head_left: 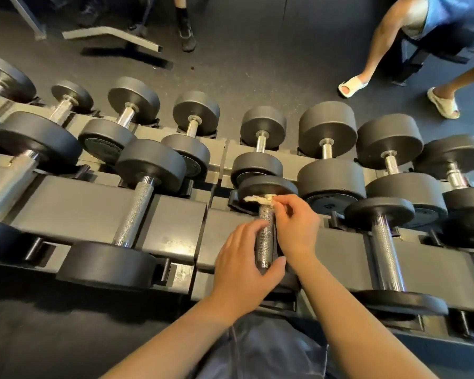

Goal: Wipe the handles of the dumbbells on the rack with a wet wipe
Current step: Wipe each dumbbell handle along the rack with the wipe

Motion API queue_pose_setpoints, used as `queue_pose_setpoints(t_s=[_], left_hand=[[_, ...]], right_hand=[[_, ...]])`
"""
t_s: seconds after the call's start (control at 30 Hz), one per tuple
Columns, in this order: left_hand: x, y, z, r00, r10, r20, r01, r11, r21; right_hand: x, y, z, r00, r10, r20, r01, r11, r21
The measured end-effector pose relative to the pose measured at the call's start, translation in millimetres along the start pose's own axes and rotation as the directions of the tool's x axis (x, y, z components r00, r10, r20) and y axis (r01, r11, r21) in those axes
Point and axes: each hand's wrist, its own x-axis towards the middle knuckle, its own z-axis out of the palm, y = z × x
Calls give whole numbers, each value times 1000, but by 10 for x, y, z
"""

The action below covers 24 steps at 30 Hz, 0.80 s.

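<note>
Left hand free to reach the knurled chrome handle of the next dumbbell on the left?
Probably not yet: the left hand grips the current dumbbell's handle. The knurled chrome handle to the left lies unobstructed.

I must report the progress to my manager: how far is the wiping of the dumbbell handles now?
Done: nothing shows which handles are already wiped. In hand: the left hand steadies the near end of the middle dumbbell's knurled handle, while the right hand pinches the wet wipe at its far end. Left: likely the rest of that handle; for the neighbouring handles I cannot tell.
</note>
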Motion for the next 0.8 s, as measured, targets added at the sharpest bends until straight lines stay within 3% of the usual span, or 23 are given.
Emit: queue_pose_setpoints(t_s=[0.17,0.3,0.37,0.43,0.47,0.53,0.6,0.63,0.73,0.8], left_hand=[[-2,-1,7,1000,-12,-6,12,1000,-17],[13,-21,-6,1000,6,15,-6,1000,3],[16,-24,-4,1000,6,11,-6,1000,5],[19,-17,3,1000,6,1,-6,1000,9],[16,-10,3,1000,5,-2,-5,1000,7],[14,-1,0,1000,4,-14,-4,1000,0],[10,10,4,999,-4,-38,4,1000,-5],[6,19,9,999,-10,-49,9,1000,-9],[-1,28,3,998,-24,-58,22,999,-24],[1,30,-3,999,-23,-42,22,1000,-7]], right_hand=[[-42,175,55,943,309,124,-329,922,205],[-25,187,85,946,308,97,-323,914,247],[-24,150,54,994,112,16,-113,982,149],[30,87,20,969,-246,23,247,960,-128],[69,22,5,921,-380,79,387,880,-275],[149,-151,-27,803,-514,303,594,643,-483],[175,-346,-30,625,-441,644,780,368,-506],[195,-389,-16,550,-380,744,834,286,-471],[235,-475,-17,531,-354,770,847,238,-474],[214,-373,-35,540,-386,748,841,276,-465]])
